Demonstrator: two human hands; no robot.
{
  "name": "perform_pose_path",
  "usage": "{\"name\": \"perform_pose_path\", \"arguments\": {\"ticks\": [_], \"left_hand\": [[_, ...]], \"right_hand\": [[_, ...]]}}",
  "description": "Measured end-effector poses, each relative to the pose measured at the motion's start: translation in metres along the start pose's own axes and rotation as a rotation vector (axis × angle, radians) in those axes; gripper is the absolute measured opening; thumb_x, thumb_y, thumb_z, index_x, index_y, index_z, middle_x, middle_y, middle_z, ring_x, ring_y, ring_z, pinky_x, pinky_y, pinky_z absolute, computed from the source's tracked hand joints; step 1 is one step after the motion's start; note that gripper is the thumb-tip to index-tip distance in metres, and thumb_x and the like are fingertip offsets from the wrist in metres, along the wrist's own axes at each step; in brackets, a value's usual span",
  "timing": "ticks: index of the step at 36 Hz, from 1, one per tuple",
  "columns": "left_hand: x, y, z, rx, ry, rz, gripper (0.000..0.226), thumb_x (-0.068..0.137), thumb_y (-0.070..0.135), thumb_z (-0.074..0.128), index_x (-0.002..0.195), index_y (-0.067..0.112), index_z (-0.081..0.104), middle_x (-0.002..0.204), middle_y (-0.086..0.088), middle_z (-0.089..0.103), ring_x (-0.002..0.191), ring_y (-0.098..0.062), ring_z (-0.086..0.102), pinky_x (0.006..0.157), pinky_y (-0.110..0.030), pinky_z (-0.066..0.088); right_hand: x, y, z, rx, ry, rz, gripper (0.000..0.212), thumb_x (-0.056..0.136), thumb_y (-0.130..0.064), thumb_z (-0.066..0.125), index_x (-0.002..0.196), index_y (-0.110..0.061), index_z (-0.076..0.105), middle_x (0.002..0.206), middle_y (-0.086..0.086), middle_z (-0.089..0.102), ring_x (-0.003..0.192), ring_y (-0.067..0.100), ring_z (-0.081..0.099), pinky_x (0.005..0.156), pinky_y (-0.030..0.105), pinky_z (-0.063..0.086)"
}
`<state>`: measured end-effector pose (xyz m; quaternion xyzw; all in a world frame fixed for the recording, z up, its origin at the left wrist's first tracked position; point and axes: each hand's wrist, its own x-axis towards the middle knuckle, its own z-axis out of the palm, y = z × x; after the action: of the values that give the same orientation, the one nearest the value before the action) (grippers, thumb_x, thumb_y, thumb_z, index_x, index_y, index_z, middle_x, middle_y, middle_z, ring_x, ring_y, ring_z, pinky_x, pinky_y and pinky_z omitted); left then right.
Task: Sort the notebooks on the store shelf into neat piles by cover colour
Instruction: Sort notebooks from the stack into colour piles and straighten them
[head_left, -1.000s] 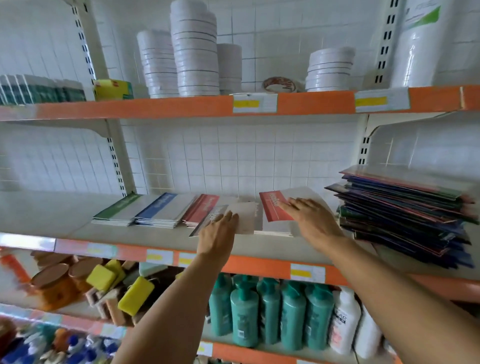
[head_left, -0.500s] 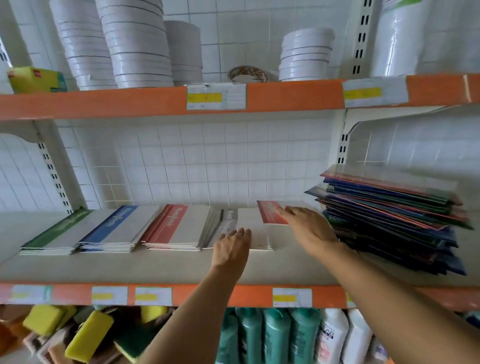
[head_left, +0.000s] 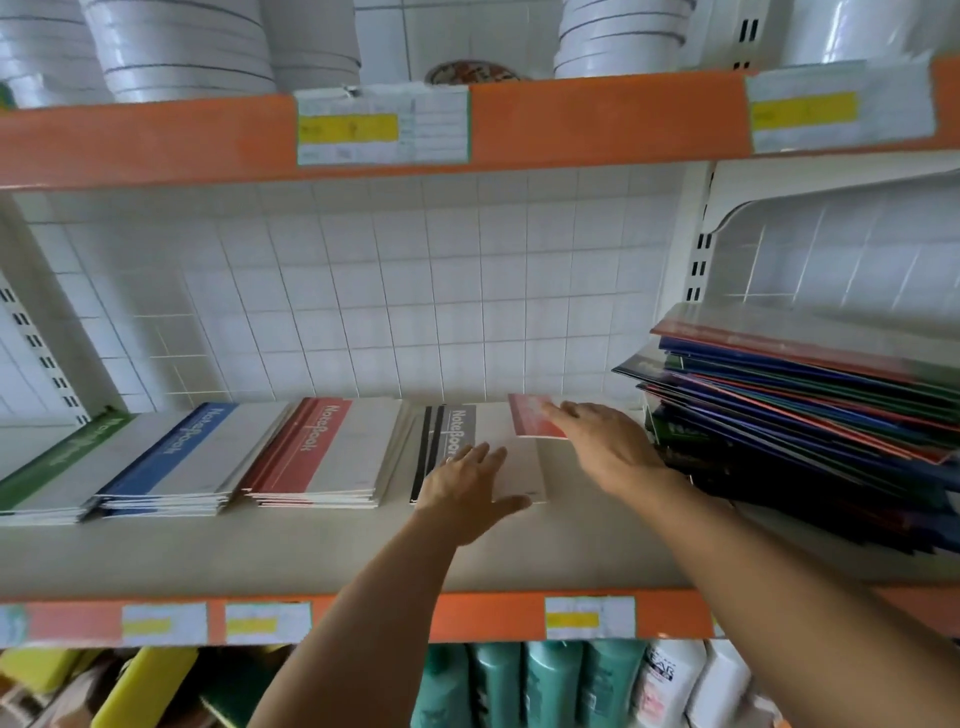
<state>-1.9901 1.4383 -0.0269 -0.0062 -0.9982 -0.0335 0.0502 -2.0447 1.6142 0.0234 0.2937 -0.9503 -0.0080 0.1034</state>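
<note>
On shelf (head_left: 322, 556): left hand (head_left: 462, 493) flat, fingers spread on grey notebook (head_left: 467, 431); right hand (head_left: 608, 447) flat, fingers straight on red notebook (head_left: 530, 418).

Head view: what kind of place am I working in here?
Most likely a small general store. Orange-edged shelving carries price labels, notebooks lie in sorted piles, and shampoo-type bottles fill the shelf below.

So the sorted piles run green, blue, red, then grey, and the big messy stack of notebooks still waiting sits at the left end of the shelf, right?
Not quite. The order green pile, blue pile, red pile, grey pile is right, but the head view shows the messy stack at the right end.
</note>
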Motion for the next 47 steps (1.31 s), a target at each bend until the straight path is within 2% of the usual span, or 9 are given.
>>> {"name": "perform_pose_path", "arguments": {"ticks": [8, 12, 17, 24, 29, 33, 36, 40, 47], "left_hand": [[-0.018, -0.057, -0.024, -0.017, 0.173, -0.085, 0.045, 0.099, 0.048, 0.035, 0.131, 0.019, 0.049, 0.134, -0.001, 0.053, 0.120, -0.020, 0.050, 0.094, -0.035, 0.043], [-0.038, -0.099, -0.033, 0.025, 0.184, -0.127, 0.046, 0.100, 0.048, 0.033, 0.131, 0.018, 0.050, 0.135, 0.000, 0.052, 0.124, -0.020, 0.047, 0.096, -0.035, 0.042], [-0.058, -0.164, -0.045, 0.072, 0.183, -0.169, 0.049, 0.099, 0.052, 0.032, 0.133, 0.020, 0.048, 0.138, 0.000, 0.049, 0.127, -0.022, 0.046, 0.101, -0.035, 0.038], [-0.078, -0.233, -0.054, 0.061, 0.210, -0.177, 0.039, 0.099, 0.048, 0.036, 0.123, 0.022, 0.053, 0.123, 0.002, 0.060, 0.110, -0.017, 0.056, 0.095, -0.032, 0.043], [-0.085, -0.254, -0.059, 0.091, 0.206, -0.197, 0.037, 0.102, 0.039, 0.031, 0.124, 0.021, 0.054, 0.121, 0.001, 0.058, 0.116, -0.019, 0.052, 0.097, -0.033, 0.039], [-0.083, -0.263, -0.060, 0.087, 0.214, -0.231, 0.038, 0.103, 0.036, 0.027, 0.124, 0.019, 0.053, 0.125, 0.000, 0.057, 0.118, -0.019, 0.051, 0.098, -0.033, 0.039], [-0.081, -0.266, -0.058, 0.089, 0.193, -0.240, 0.039, 0.103, 0.038, 0.026, 0.128, 0.020, 0.051, 0.128, 0.001, 0.056, 0.121, -0.019, 0.050, 0.100, -0.034, 0.039], [-0.076, -0.268, -0.055, 0.090, 0.170, -0.256, 0.039, 0.103, 0.041, 0.028, 0.128, 0.021, 0.051, 0.130, 0.001, 0.055, 0.123, -0.019, 0.050, 0.101, -0.034, 0.039], [-0.075, -0.267, -0.056, 0.078, 0.169, -0.247, 0.041, 0.102, 0.043, 0.030, 0.127, 0.019, 0.052, 0.129, 0.001, 0.056, 0.121, -0.018, 0.051, 0.101, -0.033, 0.040]], "right_hand": [[0.021, -0.048, -0.007, 0.001, 0.070, -0.011, 0.060, 0.098, -0.007, 0.043, 0.151, -0.024, 0.019, 0.149, 0.008, 0.038, 0.130, 0.028, 0.042, 0.106, 0.035, 0.036], [0.032, -0.088, -0.010, 0.064, 0.074, -0.009, 0.048, 0.101, -0.012, 0.034, 0.148, -0.018, 0.030, 0.144, 0.010, 0.043, 0.129, 0.030, 0.042, 0.105, 0.042, 0.037], [0.039, -0.155, -0.017, 0.019, 0.112, -0.037, 0.067, 0.094, 0.003, 0.041, 0.152, -0.021, 0.018, 0.148, 0.009, 0.038, 0.131, 0.028, 0.041, 0.106, 0.035, 0.035], [0.059, -0.231, -0.006, 0.035, 0.096, -0.102, 0.075, 0.088, 0.007, 0.050, 0.151, -0.021, 0.020, 0.144, 0.009, 0.043, 0.126, 0.027, 0.045, 0.104, 0.033, 0.038], [0.069, -0.257, 0.008, 0.052, 0.065, -0.171, 0.069, 0.087, 0.012, 0.037, 0.148, -0.020, 0.027, 0.141, 0.007, 0.045, 0.126, 0.026, 0.044, 0.104, 0.033, 0.036], [0.080, -0.266, 0.020, 0.079, 0.017, -0.199, 0.059, 0.092, 0.003, 0.035, 0.146, -0.023, 0.031, 0.136, 0.002, 0.049, 0.121, 0.023, 0.047, 0.096, 0.033, 0.040], [0.088, -0.265, 0.029, 0.134, -0.059, -0.208, 0.046, 0.100, -0.020, 0.036, 0.146, -0.027, 0.029, 0.140, -0.001, 0.046, 0.124, 0.022, 0.045, 0.097, 0.036, 0.043], [0.095, -0.266, 0.031, 0.127, -0.185, -0.246, 0.068, 0.093, -0.056, 0.044, 0.149, -0.025, 0.023, 0.150, -0.002, 0.034, 0.135, 0.022, 0.034, 0.105, 0.039, 0.038], [0.105, -0.268, 0.032, 0.082, -0.191, -0.244, 0.076, 0.090, -0.060, 0.046, 0.150, -0.021, 0.020, 0.153, 0.002, 0.029, 0.137, 0.024, 0.030, 0.107, 0.041, 0.036]]}}
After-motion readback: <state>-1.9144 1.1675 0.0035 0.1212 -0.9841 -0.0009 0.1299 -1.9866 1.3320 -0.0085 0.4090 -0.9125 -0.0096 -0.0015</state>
